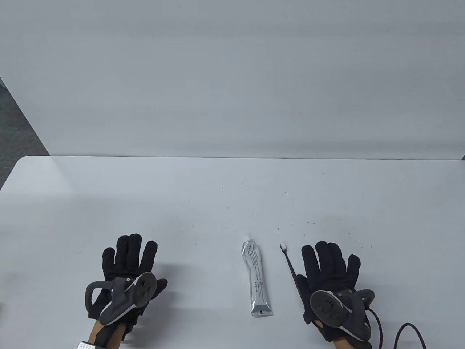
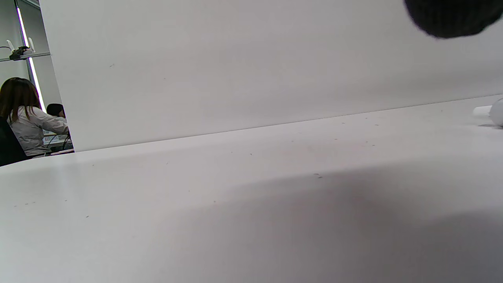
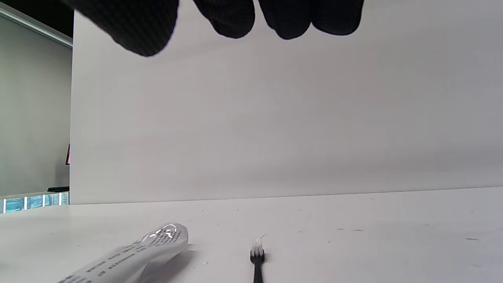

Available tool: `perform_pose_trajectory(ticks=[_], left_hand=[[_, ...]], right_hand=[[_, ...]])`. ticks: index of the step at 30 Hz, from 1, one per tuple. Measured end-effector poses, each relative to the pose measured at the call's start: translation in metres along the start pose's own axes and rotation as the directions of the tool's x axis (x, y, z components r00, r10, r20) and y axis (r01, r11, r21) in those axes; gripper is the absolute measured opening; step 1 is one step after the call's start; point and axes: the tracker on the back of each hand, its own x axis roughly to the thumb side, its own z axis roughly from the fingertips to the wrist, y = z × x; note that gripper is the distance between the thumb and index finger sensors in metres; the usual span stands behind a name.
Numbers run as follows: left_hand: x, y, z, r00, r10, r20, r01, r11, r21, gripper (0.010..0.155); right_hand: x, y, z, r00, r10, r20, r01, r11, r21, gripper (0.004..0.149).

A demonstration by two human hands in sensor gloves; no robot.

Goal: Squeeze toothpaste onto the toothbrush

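Note:
A silver toothpaste tube [image 1: 256,280] lies on the white table [image 1: 218,203], its white cap pointing away from me. A black toothbrush [image 1: 289,263] with white bristles lies just right of the tube, and its handle runs back beside my right thumb. My left hand [image 1: 127,261] is spread flat and empty, left of the tube. My right hand [image 1: 327,269] is spread flat and empty, just right of the toothbrush. In the right wrist view the fingers [image 3: 232,15] hang above the tube [image 3: 133,251] and the toothbrush [image 3: 257,255]. In the left wrist view the cap [image 2: 493,113] shows at the right edge.
A white partition wall [image 1: 232,72] stands along the table's far edge. A black cable [image 1: 407,332] trails from my right wrist at the bottom right. The table's left corner [image 1: 21,163] is rounded, with grey floor beyond it.

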Motion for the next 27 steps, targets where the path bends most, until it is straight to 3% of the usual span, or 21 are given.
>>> perform_pose_trajectory(ticks=[20,27], left_hand=[[-0.003,0.006,0.001,1.000,0.025,-0.010,-0.025,0.999,0.020,0.099],[0.003,0.008,0.000,1.000,0.016,0.014,-0.016,0.999,0.032,0.099]], right_hand=[[0.007,0.010,0.002,0.996,-0.038,-0.077,0.041,0.999,0.035,0.068],[0.049,0.012,-0.010,0.990,-0.078,-0.121,0.087,0.993,0.077,0.060]])
